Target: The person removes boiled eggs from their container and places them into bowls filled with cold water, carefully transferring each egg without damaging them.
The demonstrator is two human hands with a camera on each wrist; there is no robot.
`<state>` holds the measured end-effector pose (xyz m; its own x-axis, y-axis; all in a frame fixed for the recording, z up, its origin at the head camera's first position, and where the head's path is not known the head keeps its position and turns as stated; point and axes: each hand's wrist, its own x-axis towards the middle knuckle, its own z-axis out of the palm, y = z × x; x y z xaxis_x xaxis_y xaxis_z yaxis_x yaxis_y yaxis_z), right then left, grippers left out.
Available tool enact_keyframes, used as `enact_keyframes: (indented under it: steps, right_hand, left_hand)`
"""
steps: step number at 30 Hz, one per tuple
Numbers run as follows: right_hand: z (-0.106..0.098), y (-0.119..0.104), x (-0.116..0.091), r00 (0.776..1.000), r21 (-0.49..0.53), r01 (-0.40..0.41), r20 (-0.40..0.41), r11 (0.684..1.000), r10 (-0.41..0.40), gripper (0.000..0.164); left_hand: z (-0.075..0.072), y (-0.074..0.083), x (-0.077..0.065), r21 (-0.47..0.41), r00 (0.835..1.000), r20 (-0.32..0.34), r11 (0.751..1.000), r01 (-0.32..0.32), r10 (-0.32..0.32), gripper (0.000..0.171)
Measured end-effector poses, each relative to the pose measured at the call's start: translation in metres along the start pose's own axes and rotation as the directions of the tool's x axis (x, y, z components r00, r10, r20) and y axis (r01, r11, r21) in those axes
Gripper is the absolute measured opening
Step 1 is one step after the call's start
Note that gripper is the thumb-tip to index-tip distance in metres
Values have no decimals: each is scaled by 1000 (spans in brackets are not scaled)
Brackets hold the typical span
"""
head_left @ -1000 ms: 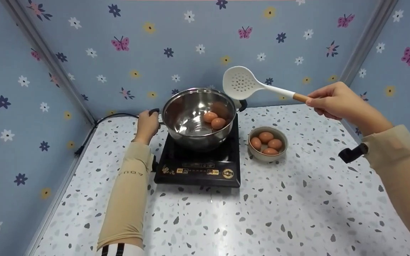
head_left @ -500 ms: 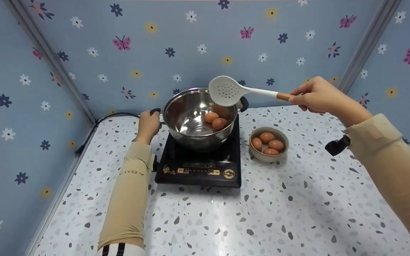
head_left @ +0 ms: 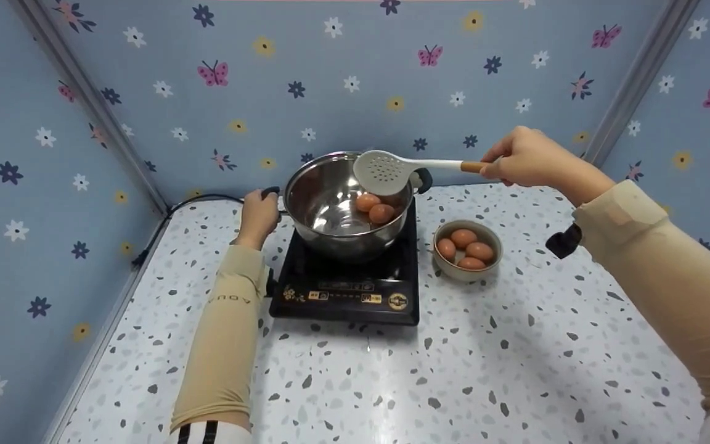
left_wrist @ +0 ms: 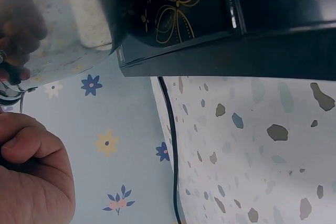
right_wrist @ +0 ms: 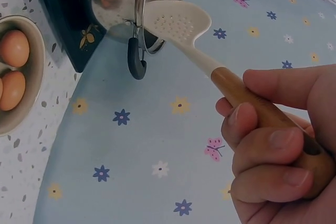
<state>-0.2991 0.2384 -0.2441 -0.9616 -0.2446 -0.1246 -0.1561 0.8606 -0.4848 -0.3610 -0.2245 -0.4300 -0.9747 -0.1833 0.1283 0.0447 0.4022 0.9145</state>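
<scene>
My right hand (head_left: 530, 159) grips the wooden handle of a white slotted spoon (head_left: 383, 172); in the right wrist view the fingers curl round the handle (right_wrist: 262, 106). The spoon's perforated head overlaps the back right rim of a steel pot (head_left: 324, 237) in the head view. Two brown eggs (head_left: 381, 214) lie inside the pot on its right side. With my left hand (head_left: 259, 216) I hold the pot's left black handle (head_left: 270, 192). In the left wrist view that hand (left_wrist: 37, 166) shows at the lower left, beside the pot's wall (left_wrist: 63, 24).
Beneath the pot is a black induction cooker (head_left: 342, 305), its cord (head_left: 207, 198) running left to the wall. A beige bowl (head_left: 465, 275) with several brown eggs (head_left: 464, 238) stands to its right on the speckled table (head_left: 342, 382). Flowered panels (head_left: 355, 61) enclose the back and sides.
My right hand has moved left and the slotted spoon has come left and down, from beside the pot to over its back right rim. The left hand stays on the handle.
</scene>
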Motion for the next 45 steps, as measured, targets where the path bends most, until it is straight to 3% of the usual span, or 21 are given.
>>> enact_keyframes:
  steps: [11,16,24,33,39,45]
  right_hand:
    - [11,-7,19,999,-54,28,29,998,-27,30]
    - [13,-8,21,1000,-62,12,11,998,-11,32]
    - [14,-15,24,999,-114,26,-18,993,-28,34]
    - [8,-29,23,1000,-151,23,4,988,-23,33]
    - [11,-40,24,999,-237,41,-6,971,-44,35]
    - [13,-51,28,998,-297,57,-7,953,-62,32]
  left_hand:
    - [4,-2,1,18,1000,-10,1000,3,-3,29]
    - [4,-1,2,12,1000,-15,1000,-16,16,30]
    - [1,1,3,14,1000,-3,1000,9,-9,27]
    - [3,1,2,1,1000,-6,1000,18,-18,29]
    - [2,2,2,12,1000,-20,1000,3,-2,29]
    - [3,-1,3,1,1000,-12,1000,27,-27,28]
